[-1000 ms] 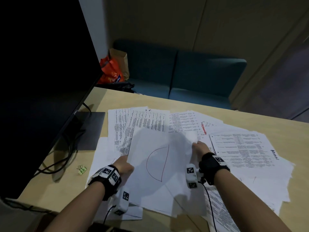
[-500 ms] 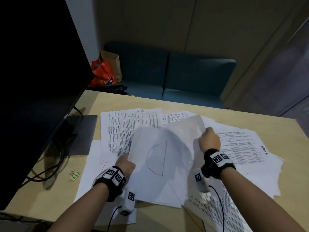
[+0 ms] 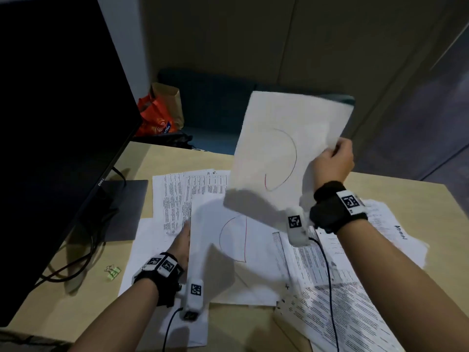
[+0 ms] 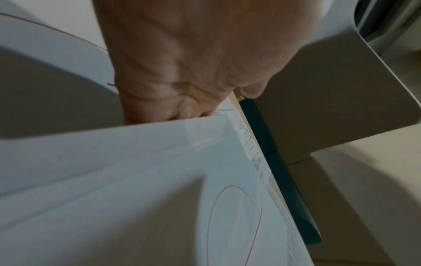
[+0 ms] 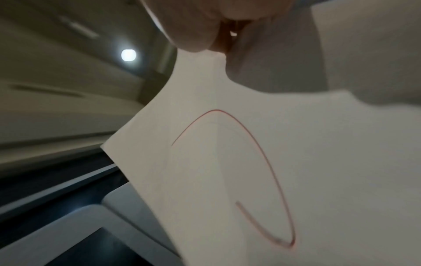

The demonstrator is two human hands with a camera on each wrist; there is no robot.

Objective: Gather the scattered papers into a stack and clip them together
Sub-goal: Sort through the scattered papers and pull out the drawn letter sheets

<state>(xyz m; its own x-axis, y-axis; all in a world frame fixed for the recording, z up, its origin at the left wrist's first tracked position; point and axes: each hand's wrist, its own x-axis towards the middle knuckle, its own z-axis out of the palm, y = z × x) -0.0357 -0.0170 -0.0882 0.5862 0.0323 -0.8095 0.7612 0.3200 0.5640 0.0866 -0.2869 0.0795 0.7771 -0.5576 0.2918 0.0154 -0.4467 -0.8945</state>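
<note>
The right hand (image 3: 332, 161) is pinching the edge of a white sheet with a red curve (image 3: 286, 148), fingers curled tight on the paper and thumb pressing from the near side; the right wrist view is showing the same pinch from below, the paper crumpling slightly where the fingers (image 5: 196, 30) are closing on it. That sheet is hanging in the air, tilted nearly upright above the far side of the wooden table (image 3: 66, 295), well clear of the scattered papers (image 3: 330, 288) spreading flat beneath it. The left hand (image 3: 181, 243) is lying with straight fingers along the left edge of another white sheet drawn with a red half-circle (image 3: 236, 240), which is resting on top of the pile; from the left wrist view the fingertips are slipping out of sight behind that edge, so I cannot tell whether they are gripping it. Printed pages are fanning out to the left, behind and to the right of this sheet, overlapping one another. A small green binder clip (image 3: 113, 271) is sitting alone on the bare tabletop, left of the papers and apart from them. Beyond it a dark Dell monitor (image 3: 58, 123) is standing on its flat base. Behind the table a brown paper bag (image 3: 168, 102) is standing on a teal bench (image 3: 215, 107), just beside an orange bag (image 3: 154, 118); I cannot see what either holds.
</note>
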